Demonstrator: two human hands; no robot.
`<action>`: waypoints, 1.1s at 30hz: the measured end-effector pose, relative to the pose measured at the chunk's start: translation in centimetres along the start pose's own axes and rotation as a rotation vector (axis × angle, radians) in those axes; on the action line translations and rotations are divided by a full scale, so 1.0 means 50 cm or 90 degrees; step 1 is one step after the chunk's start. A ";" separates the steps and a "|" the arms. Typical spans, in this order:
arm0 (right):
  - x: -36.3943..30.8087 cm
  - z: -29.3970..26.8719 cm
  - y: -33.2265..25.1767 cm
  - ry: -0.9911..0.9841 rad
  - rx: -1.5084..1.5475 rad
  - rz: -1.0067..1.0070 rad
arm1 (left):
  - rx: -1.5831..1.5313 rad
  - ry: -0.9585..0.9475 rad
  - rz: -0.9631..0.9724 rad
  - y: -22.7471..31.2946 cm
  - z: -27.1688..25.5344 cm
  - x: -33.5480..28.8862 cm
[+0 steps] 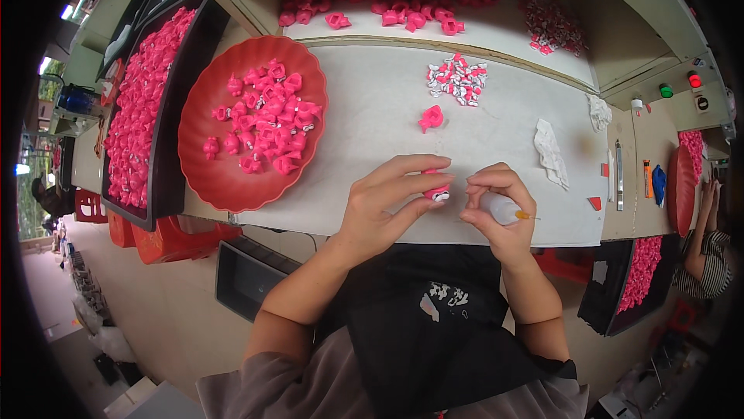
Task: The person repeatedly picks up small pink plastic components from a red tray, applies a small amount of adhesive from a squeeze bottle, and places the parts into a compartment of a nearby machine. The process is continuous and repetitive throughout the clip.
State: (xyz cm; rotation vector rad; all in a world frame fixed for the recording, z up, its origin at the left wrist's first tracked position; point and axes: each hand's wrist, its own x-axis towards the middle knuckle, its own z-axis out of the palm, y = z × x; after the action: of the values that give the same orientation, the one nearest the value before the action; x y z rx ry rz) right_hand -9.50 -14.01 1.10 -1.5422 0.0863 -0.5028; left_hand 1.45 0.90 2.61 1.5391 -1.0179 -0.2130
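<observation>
Over the front of the white-covered table, my left hand point(391, 198) pinches a small pink plastic figure part point(439, 193) between thumb and fingers. A white patch shows on the part's lower side. My right hand point(500, 206), close beside it, is wrapped round a whitish squeeze bottle point(500, 208) with a thin orange needle tip pointing right. Its fingertips are pressed together; whether they pinch something small I cannot make out. Beyond my hands lie a single pink part point(431, 118) and a pile of small pink-and-white pieces point(457, 79).
A red scalloped bowl point(200, 163) of pink parts stands at left, beside a black crate point(155, 216) full of them. A shelf point(364, 34) at the back holds more. Crumpled tissue point(549, 154) and an orange marker point(648, 180) lie at right. Another person's arm point(704, 221) shows far right.
</observation>
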 end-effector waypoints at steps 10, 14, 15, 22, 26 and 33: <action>0.017 0.018 -0.002 -0.058 -0.175 -0.101 | -0.249 -0.042 -0.229 -0.019 -0.004 -0.023; 0.021 0.016 0.005 -0.066 -0.239 -0.171 | -0.365 -0.064 -0.296 -0.017 0.010 -0.028; 0.021 0.014 0.012 -0.072 -0.249 -0.190 | -0.387 -0.075 -0.323 -0.016 0.011 -0.028; 0.020 0.018 0.017 -0.087 -0.281 -0.221 | -0.469 -0.051 -0.399 0.001 0.004 -0.035; 0.014 0.008 -0.005 0.002 -0.311 -0.163 | 0.000 0.144 -0.210 -0.002 -0.082 -0.022; 0.002 -0.056 -0.002 0.107 -0.217 -0.078 | 0.485 0.086 0.001 -0.018 -0.056 0.049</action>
State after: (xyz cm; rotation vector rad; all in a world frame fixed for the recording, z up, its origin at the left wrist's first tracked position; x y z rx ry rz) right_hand -10.45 -16.63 1.07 -1.8429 0.2169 -0.7439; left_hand 5.17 1.13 3.54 2.1974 -1.0466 0.3186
